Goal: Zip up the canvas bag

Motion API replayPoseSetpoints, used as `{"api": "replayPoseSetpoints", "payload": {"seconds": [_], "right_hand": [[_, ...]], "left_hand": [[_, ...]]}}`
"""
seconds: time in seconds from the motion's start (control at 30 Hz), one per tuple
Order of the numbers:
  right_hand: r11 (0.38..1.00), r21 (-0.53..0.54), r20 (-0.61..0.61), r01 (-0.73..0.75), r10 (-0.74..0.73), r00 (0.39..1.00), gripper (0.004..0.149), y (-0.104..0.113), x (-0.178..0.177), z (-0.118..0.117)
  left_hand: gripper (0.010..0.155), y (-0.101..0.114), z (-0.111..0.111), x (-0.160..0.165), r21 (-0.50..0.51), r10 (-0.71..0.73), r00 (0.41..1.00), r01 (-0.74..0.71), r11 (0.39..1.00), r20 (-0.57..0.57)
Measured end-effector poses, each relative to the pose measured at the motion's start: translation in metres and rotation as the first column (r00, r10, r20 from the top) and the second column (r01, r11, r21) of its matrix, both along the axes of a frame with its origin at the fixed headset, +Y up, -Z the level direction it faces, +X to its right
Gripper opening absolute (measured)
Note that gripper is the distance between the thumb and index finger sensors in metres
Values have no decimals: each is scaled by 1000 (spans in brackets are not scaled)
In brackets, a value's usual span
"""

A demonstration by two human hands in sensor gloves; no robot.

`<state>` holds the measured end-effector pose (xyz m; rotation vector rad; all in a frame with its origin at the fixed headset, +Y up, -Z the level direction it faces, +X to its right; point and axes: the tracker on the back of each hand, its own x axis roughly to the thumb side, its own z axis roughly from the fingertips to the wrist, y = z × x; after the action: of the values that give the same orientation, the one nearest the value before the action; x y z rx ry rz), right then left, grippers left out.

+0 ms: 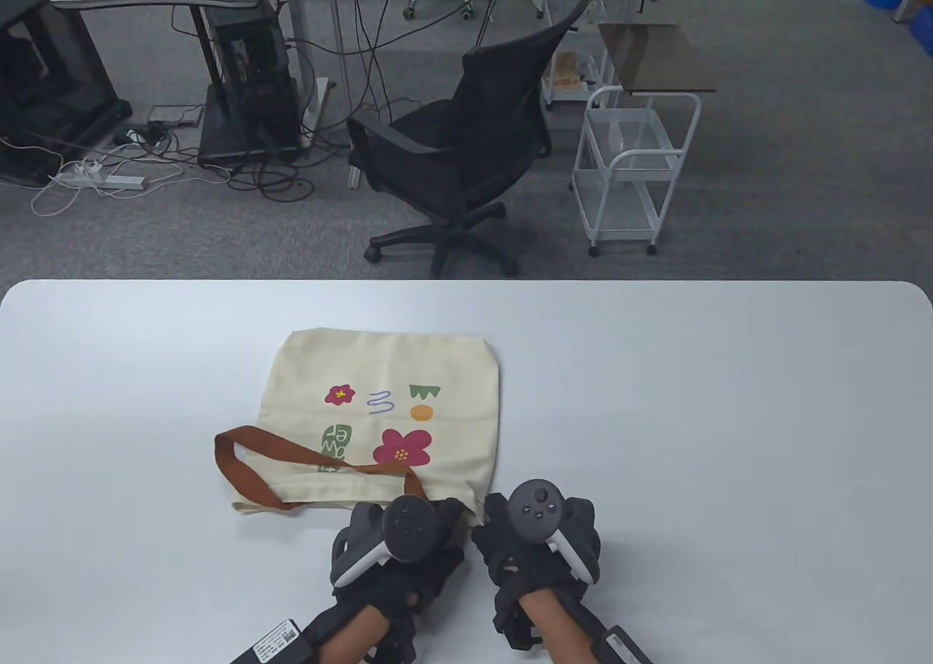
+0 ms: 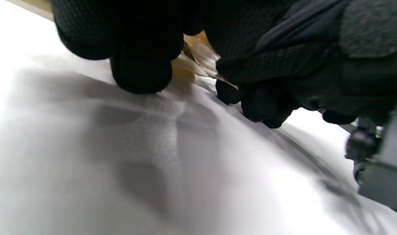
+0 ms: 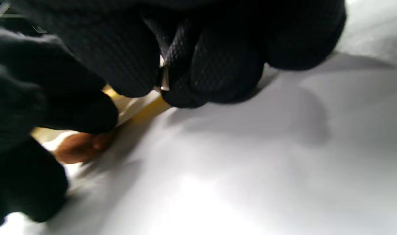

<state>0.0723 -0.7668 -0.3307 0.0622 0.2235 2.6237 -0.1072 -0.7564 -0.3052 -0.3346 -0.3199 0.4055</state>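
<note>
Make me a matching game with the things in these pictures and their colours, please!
Things:
1. canvas bag
2. bag strap
3. office chair
4. rolling cart

Colours:
A. black
B. white
C. cream with printed flowers
D. reddish brown

Pairs: 1-C, 2-D, 3-A, 4-B

left grip [image 1: 397,540]: fingers curled down | right grip [image 1: 536,540]: apparently pinching, fingertips [image 3: 214,78] together
</note>
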Motion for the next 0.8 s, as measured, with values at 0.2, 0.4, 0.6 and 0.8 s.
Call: {"api": "replayPoseSetpoints", "payload": {"seconds": [0.2, 0.4, 0.6, 0.8], "right_hand": [[1000, 16, 3, 24, -24, 1000, 42, 0, 0, -3], [992, -17, -152, 127, -128, 980, 44, 1, -5, -2], [928, -43, -241, 370, -369, 898, 42, -2, -1, 3], [865, -62, -315, 498, -490, 813, 42, 0, 4, 5]], "left_hand": [[53, 1, 2, 3, 7, -104, 995, 104, 995, -11], [62, 11, 8, 1, 144, -202, 971, 220, 965, -130], [58, 7, -5, -29, 11, 125, 976, -125, 992, -180], [66, -10, -26, -52, -278, 445, 894, -440, 854, -49]]}}
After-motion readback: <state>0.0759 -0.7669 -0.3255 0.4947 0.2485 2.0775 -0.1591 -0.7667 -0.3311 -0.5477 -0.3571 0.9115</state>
